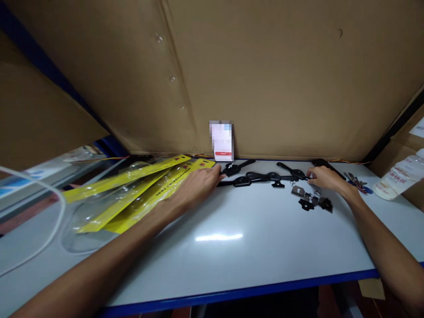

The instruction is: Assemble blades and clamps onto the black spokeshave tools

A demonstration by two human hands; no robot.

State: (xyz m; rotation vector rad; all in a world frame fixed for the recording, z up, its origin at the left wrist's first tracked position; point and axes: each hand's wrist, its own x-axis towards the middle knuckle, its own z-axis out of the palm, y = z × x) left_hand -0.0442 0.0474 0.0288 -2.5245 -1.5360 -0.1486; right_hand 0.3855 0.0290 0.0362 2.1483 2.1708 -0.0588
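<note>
My left hand [207, 177] is closed at the left end of a black spokeshave [232, 169], its fingertips mostly hidden. The fingers of my right hand [323, 177] pinch the right end of another black spokeshave [294, 172], which lies at a slant. Between the hands, more spokeshaves [242, 181] rest in a row on the white table [215, 265]. Near my right hand lie a silver blade [298, 191] and several small black caps [306, 204], some overlapping. One more black cap [278, 184] sits apart, just below the row.
Yellow-backed clear plastic packages [142, 190] fan out beside my left forearm. A lit phone [223, 141] leans against the cardboard wall [281, 79]. At the right are a dark flat object [326, 165], keys [357, 183] and a white bottle [399, 176]. A white cable [61, 207] loops at left.
</note>
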